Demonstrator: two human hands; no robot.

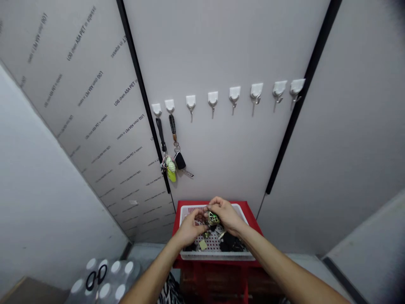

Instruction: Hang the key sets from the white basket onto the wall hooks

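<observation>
Above the white plastic basket [218, 256], my two hands meet over a keychain with a round, green-and-gold patterned charm [213, 218]. My right hand [227, 216] pinches it from the top and right, fingertips together. On the other side my left hand [189, 230] curls its fingers and thumb around the keychain's left end, where a dark brownish part shows only in part. Inside the basket, beneath my hands, lie a small pale yellow square [203, 245], black strap-like items [232, 243] and some small metal pieces.
The basket rests on a red stand [253, 217] against a grey panel. Several white adhesive hooks [213, 98] line the panel; the two leftmost carry a black-strapped keychain [161, 135] and another with a black fob [180, 161]. Scissors [96, 277] lie on wrapped bottles [105, 290] at lower left.
</observation>
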